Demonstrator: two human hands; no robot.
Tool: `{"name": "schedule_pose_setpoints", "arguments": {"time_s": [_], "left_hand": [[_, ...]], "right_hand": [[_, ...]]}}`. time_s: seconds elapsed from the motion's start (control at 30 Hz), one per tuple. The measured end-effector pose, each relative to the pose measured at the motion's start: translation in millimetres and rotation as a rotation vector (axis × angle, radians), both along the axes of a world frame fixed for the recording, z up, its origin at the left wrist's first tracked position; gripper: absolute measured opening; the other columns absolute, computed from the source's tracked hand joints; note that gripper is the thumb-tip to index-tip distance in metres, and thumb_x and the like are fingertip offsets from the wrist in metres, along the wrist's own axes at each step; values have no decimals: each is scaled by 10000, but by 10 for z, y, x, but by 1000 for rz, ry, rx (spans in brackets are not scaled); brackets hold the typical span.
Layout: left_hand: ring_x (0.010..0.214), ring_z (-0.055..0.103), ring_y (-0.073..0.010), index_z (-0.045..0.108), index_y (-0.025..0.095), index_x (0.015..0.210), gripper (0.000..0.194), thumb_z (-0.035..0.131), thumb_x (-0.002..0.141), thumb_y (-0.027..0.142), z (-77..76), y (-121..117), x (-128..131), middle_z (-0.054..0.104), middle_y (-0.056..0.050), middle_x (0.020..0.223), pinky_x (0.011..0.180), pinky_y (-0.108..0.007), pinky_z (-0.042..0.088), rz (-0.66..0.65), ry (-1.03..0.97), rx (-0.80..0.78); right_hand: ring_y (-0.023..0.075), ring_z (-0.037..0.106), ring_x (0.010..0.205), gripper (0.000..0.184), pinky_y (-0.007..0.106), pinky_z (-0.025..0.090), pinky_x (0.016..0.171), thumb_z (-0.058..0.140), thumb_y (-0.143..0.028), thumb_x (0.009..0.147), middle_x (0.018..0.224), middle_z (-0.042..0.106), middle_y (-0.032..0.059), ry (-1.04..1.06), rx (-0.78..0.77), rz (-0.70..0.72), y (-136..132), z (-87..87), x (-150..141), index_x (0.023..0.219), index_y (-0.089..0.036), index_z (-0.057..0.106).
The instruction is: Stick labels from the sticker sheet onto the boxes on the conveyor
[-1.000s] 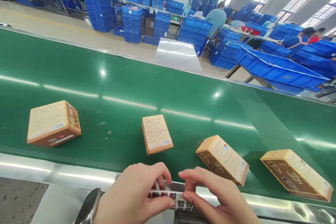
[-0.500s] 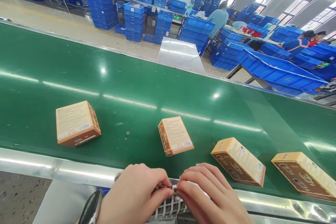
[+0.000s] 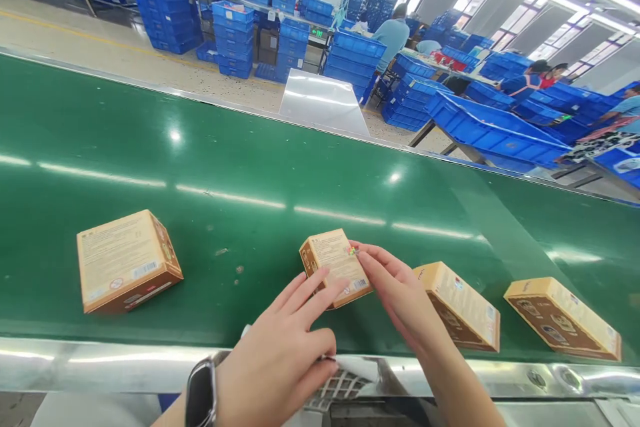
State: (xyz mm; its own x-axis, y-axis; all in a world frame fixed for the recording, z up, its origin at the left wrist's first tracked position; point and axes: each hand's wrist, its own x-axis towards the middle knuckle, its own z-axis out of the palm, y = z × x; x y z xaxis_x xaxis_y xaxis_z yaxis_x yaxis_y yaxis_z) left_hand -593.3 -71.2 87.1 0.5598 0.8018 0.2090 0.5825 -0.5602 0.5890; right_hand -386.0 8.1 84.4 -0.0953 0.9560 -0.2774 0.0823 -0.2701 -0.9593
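Observation:
A small tan box [image 3: 334, 265] lies on the green conveyor belt [image 3: 250, 167] right in front of me. My right hand [image 3: 400, 297] reaches over it, fingertips pinching a tiny colourful sticker [image 3: 353, 251] at the box's far top edge. My left hand [image 3: 280, 353], with a dark watch on the wrist, stretches two fingers onto the box's near edge. Its thumb and lower fingers hold a sticker sheet [image 3: 345, 381] over the metal rail [image 3: 100, 360].
Three more tan boxes lie on the belt: one at the left [image 3: 125, 260], two at the right [image 3: 463, 307] [image 3: 563, 317]. Beyond the belt stand stacks of blue crates [image 3: 235, 33], a metal chute [image 3: 323, 103], and seated people at tables of crates [image 3: 395, 33].
My right hand left the sticker sheet and reached forward onto the middle box with a small sticker. My left fingers stretched onto that box while keeping the sheet.

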Motion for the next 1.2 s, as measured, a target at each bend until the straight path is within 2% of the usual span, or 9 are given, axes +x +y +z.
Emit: {"name": "schedule_pose_setpoints", "arguments": {"time_s": [0.23, 0.6, 0.77, 0.87, 0.93, 1.0, 1.07, 1.13, 1.2], "left_hand": [[1463, 361, -300, 676, 152, 803, 97, 733, 883, 152, -86, 208, 15, 467, -145, 1531, 1206, -455, 381, -51, -4, -47], [1494, 301, -271, 681, 152, 775, 127, 719, 895, 163, -65, 245, -61, 408, -128, 1569, 1239, -462, 315, -105, 9, -100], [1494, 303, -281, 684, 147, 770, 130, 716, 894, 165, -103, 251, -101, 360, -128, 1595, 1242, -463, 298, -139, 10, -97], [1463, 371, -296, 680, 149, 792, 105, 726, 886, 161, -65, 211, -220, 494, -132, 1520, 1224, -457, 322, -150, -25, -114], [1277, 594, -283, 680, 165, 821, 88, 709, 902, 181, 17, 155, -373, 694, -104, 1276, 1073, -398, 483, -111, -26, -209], [889, 720, -205, 678, 196, 826, 104, 677, 929, 211, 131, 81, -574, 759, -8, 906, 770, -280, 528, -31, -21, -369], [614, 611, -124, 669, 219, 814, 128, 656, 941, 234, 246, 1, -795, 661, 69, 665, 583, -223, 392, 41, -63, -517], [556, 505, -93, 650, 221, 792, 147, 642, 937, 247, 331, -75, -1010, 577, 94, 607, 547, -216, 310, 77, -148, -618], [567, 477, -93, 639, 220, 803, 124, 629, 919, 263, 372, -146, -1209, 557, 96, 618, 544, -212, 300, 104, -222, -704]], "right_hand": [[276, 659, 929, 481, 293, 541, 719, 870, -628, 659, 1022, 736, 82, 10, 1, -96, 44, -37, -229, 819, -199, 726], [295, 659, 900, 420, 380, 529, 763, 758, -619, 769, 983, 720, 88, -195, 181, -195, -76, -111, -449, 832, -230, 613], [303, 672, 876, 447, 401, 518, 709, 706, -575, 820, 991, 704, 106, -351, 271, -273, -16, -186, -442, 1030, -238, 501], [321, 683, 865, 458, 442, 521, 728, 662, -566, 814, 993, 703, 123, -422, 341, -311, 43, -133, -392, 1060, -231, 471], [339, 659, 964, 391, 475, 497, 827, 634, -559, 829, 1027, 702, 130, -475, 400, -316, -7, -14, -412, 1011, -223, 557], [318, 631, 1045, 309, 446, 469, 906, 618, -528, 875, 1050, 707, 97, -499, 461, -233, -157, 161, -513, 971, -235, 646], [260, 652, 986, 207, 359, 495, 870, 632, -456, 918, 988, 719, 37, -466, 492, 44, -366, 342, -687, 963, -263, 691], [200, 668, 872, 88, 261, 519, 771, 695, -360, 917, 915, 715, -16, -394, 466, 403, -570, 469, -890, 959, -282, 700], [157, 658, 778, 67, 201, 511, 688, 717, -272, 920, 874, 699, -48, -362, 436, 597, -718, 501, -1071, 978, -296, 695]]}}
